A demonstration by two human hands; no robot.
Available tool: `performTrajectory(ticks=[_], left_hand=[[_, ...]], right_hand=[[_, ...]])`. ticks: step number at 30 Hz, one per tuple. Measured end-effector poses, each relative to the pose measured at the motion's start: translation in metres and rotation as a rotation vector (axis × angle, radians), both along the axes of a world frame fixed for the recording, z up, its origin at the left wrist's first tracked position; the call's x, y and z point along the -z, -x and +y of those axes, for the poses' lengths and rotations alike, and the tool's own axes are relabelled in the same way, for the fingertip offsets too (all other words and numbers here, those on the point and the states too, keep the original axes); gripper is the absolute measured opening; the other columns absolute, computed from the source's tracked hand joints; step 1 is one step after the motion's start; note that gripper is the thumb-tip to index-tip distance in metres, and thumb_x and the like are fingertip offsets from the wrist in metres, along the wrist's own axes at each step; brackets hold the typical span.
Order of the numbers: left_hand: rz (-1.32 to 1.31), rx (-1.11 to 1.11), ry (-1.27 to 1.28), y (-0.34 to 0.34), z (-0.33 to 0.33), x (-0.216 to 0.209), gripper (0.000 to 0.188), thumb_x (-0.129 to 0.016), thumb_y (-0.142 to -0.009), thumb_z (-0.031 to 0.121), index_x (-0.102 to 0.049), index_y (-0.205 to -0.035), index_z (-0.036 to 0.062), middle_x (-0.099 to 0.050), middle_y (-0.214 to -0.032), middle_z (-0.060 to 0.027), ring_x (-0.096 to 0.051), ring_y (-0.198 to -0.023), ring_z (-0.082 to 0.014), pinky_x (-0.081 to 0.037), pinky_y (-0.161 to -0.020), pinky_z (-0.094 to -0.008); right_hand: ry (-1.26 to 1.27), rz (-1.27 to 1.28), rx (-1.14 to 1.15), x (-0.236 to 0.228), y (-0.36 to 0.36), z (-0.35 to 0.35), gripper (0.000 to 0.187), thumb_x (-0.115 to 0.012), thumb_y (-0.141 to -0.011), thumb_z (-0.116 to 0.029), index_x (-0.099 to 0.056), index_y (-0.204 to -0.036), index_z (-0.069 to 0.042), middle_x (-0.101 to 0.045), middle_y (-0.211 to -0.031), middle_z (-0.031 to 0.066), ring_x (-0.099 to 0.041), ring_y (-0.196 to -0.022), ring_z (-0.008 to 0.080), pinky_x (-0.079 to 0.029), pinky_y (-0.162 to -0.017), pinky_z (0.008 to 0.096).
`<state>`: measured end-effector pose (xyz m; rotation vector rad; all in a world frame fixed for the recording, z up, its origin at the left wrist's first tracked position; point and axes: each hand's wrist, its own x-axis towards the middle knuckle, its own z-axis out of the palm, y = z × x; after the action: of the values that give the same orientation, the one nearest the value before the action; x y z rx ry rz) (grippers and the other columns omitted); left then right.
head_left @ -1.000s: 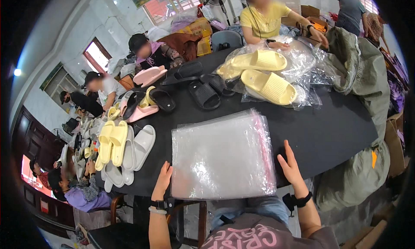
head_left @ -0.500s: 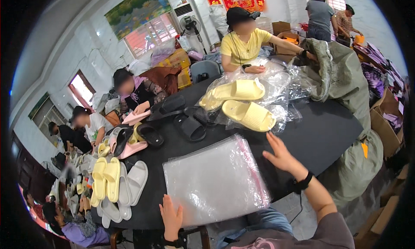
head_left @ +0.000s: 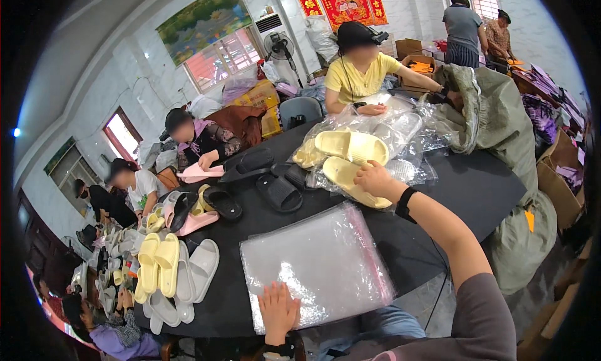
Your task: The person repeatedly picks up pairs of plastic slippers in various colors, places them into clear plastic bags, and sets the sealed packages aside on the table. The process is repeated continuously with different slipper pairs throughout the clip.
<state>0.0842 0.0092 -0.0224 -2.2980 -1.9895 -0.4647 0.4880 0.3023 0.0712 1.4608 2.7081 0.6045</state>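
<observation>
Our right hand has reached the yellow slipper beyond the bag stack, fingers curled; we cannot tell whether they grip. Our left hand, open, has moved onto the bag stack's near edge, so we cover both.

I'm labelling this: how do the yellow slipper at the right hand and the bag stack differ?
The yellow slipper is rounded; the bag stack rectangular. The slipper is smaller than the stack. The stack has a pink edge; the slipper is yellow. Both are touched: right hand on the slipper, left hand on the stack.
</observation>
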Motion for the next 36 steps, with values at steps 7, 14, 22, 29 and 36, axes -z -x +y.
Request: performTrajectory(ticks=[7, 14, 22, 29, 36], left_hand=[[-0.006, -0.017, 0.031, -0.005, 0.001, -0.002, 0.070, -0.049, -0.095, 0.056, -0.047, -0.146, 0.0093, -0.041, -0.152, -0.0201, -0.030, -0.143, -0.0429, -0.012, -0.118, -0.0585], [-0.050, -0.018, 0.013, -0.006, 0.002, -0.003, 0.070, -0.049, -0.094, 0.058, -0.049, -0.145, 0.0090, -0.041, -0.152, -0.0203, -0.029, -0.144, -0.0421, -0.011, -0.118, -0.0585], [-0.063, -0.031, 0.007, -0.005, -0.004, -0.012, 0.069, -0.052, -0.094, 0.055, -0.048, -0.145, 0.0074, -0.040, -0.153, -0.0201, -0.031, -0.143, -0.0431, -0.014, -0.119, -0.0574], [-0.007, -0.027, -0.004, -0.004, -0.002, -0.010, 0.068, -0.050, -0.094, 0.057, -0.054, -0.140, 0.0082, -0.049, -0.145, -0.0192, -0.038, -0.138, -0.0403, -0.015, -0.118, -0.0569], [0.050, -0.046, -0.072, -0.006, 0.000, -0.002, 0.070, -0.050, -0.093, 0.058, -0.050, -0.144, 0.0095, -0.044, -0.150, -0.0174, -0.034, -0.143, -0.0366, -0.016, -0.118, -0.0565]], right_hand=[[0.121, 0.319, -0.034, -0.051, -0.037, -0.017, 0.033, -0.070, -0.084, -0.033, -0.067, -0.112, -0.015, -0.069, -0.091, 0.0046, -0.065, -0.097, 0.0247, -0.047, -0.090, 0.0425], [0.506, 1.307, -0.122, -0.142, -0.036, -0.066, 0.039, -0.069, -0.093, -0.016, -0.053, -0.128, -0.008, -0.063, -0.080, 0.0017, -0.056, -0.066, 0.0058, -0.044, -0.057, 0.0242], [1.134, 1.788, -0.011, -0.155, 0.023, -0.091, 0.038, -0.057, -0.100, -0.013, -0.048, -0.136, -0.003, -0.067, -0.098, 0.0047, -0.067, -0.086, 0.0094, -0.057, -0.078, 0.0232], [1.361, 1.525, -0.279, -0.096, 0.106, -0.121, 0.063, -0.062, -0.097, -0.014, -0.031, -0.149, 0.000, -0.045, -0.145, 0.0184, -0.043, -0.136, 0.0246, -0.038, -0.112, 0.0350], [0.253, 0.810, -0.448, -0.068, 0.085, -0.157, 0.057, -0.071, -0.089, -0.018, -0.047, -0.138, -0.002, -0.051, -0.138, 0.0183, -0.052, -0.126, 0.0347, -0.044, -0.102, 0.0442]])
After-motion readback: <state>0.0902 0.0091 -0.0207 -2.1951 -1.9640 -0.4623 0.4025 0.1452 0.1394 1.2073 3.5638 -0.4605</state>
